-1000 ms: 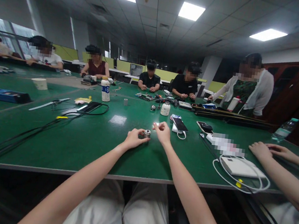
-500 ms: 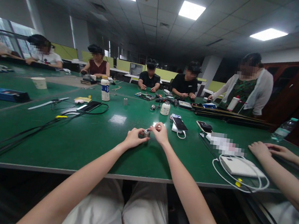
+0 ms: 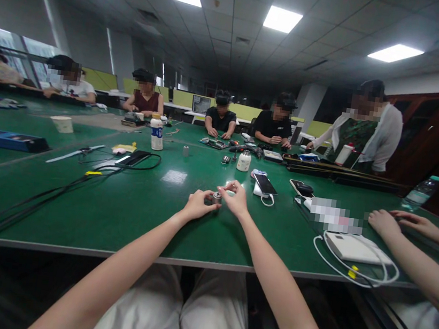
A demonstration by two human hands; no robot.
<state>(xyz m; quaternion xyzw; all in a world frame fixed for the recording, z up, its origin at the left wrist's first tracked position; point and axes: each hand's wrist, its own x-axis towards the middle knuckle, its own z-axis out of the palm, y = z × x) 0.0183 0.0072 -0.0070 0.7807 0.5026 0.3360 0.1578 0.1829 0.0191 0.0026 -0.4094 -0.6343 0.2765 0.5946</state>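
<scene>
My left hand (image 3: 198, 205) is closed around a small grey metal cylinder (image 3: 216, 198) on the green table, thumb on the near side. The cylinder stands upright, and its round top shows a small dark spot in the middle. Just above and right of that top, my right hand (image 3: 235, 198) has thumb and forefinger pinched together. Whatever sits between those fingertips is too small to make out. Farther back stands a similar small grey cylinder (image 3: 185, 151), apart from both hands.
A white jar (image 3: 243, 161) and a phone (image 3: 265, 184) lie beyond my right hand. Black cables (image 3: 58, 186) run across the left side. A white device (image 3: 354, 248) with a looped cord sits right, near another person's hands (image 3: 385, 223). A bottle (image 3: 157, 132) stands back left.
The view has tilted slightly, so everything sits a little lower and farther right. Both hands keep nearly the same places at the cylinder, with the right fingertips still pinched by its top.
</scene>
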